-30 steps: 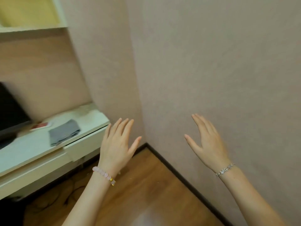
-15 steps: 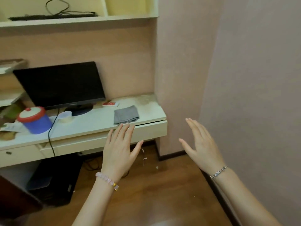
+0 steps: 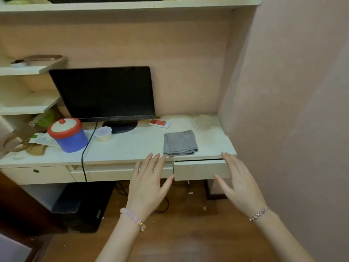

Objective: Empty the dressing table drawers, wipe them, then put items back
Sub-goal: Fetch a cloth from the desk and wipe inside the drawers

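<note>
A cream dressing table (image 3: 132,146) stands against the wall with three drawer fronts. The right drawer (image 3: 196,170) sticks out slightly; the middle drawer (image 3: 113,173) and the left drawer (image 3: 37,173) look pushed in. A folded grey cloth (image 3: 180,142) lies on the top above the right drawer. My left hand (image 3: 148,186) is raised flat, fingers apart, in front of the middle drawer's right end. My right hand (image 3: 239,184) is held edge-on, fingers straight, in front of the right drawer's right end. Neither hand holds anything.
On the table stand a black monitor (image 3: 105,93), a blue pot with a red-white lid (image 3: 68,135), a small white cup (image 3: 103,133) and a red remote (image 3: 159,123). A black cable (image 3: 84,159) hangs over the front. A pink wall (image 3: 292,110) closes the right side. A black box (image 3: 85,205) sits beneath.
The view has swung left from the bare wall corner onto the dressing table, which now fills the frame. Both hands have stayed raised and empty in front of me.
</note>
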Tool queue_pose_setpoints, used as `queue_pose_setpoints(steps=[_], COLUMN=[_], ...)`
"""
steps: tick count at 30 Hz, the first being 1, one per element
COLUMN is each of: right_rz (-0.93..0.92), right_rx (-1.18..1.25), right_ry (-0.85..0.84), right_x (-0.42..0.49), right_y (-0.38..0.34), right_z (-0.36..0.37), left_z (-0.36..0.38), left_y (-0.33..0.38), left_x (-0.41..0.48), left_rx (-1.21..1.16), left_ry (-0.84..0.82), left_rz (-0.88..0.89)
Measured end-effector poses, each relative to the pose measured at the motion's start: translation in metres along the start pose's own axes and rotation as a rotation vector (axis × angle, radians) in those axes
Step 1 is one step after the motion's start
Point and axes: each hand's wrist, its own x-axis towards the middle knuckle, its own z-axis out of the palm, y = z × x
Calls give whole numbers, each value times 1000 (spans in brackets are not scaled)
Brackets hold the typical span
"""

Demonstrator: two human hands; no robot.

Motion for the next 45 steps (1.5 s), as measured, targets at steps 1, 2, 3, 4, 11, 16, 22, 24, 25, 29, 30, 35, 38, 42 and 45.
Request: queue_pose_setpoints(steps=[1, 2, 3, 4, 11, 16, 22, 24, 25, 29, 30, 35, 38, 42, 45], right_rz=[-8, -10, -12, -12, -23, -32, -39, -33, -33, -11, -6, 61, 124, 244, 303], right_rx=[-1, 3, 12, 25, 95, 94, 89, 91, 90, 113, 120, 157, 182, 245, 280], right_ry=[-3, -15, -31, -45, -134, -216, -318, -344, -354, -393, -402, -432, -481, -528, -503], right_x=[11, 23, 36, 48, 147, 218, 268, 278, 282, 295, 297, 301, 300, 302, 305], right_y=[0, 2, 4, 7, 42, 72, 98, 104, 106, 110, 110, 113, 117, 117, 110], right_z=[7, 15, 24, 32, 83, 117, 141, 149, 153, 164, 166, 177, 190, 209, 221], left_z=[6, 12, 19, 27, 83, 121, 157, 167, 171, 184, 186, 198, 203, 208, 211], left_y=[-6, -13, -18, -23, -42, -53, -67, -72, -74, -81, -82, -87, -92, -100, -108], left_x=[6, 14, 22, 31, 111, 175, 213, 220, 224, 236, 238, 245, 251, 255, 254], left_rx=[3, 6, 11, 15, 6, 36, 32, 29, 29, 22, 21, 4, 11, 19, 11], left_ry=[-6, -14, -19, -25, -89, -157, -201, -225, -236, -262, -267, -293, -322, -350, -344], left_rz=[-9, -20, -29, -36, -100, -167, -240, -260, -269, -289, -292, -265, -261, -243, -237])
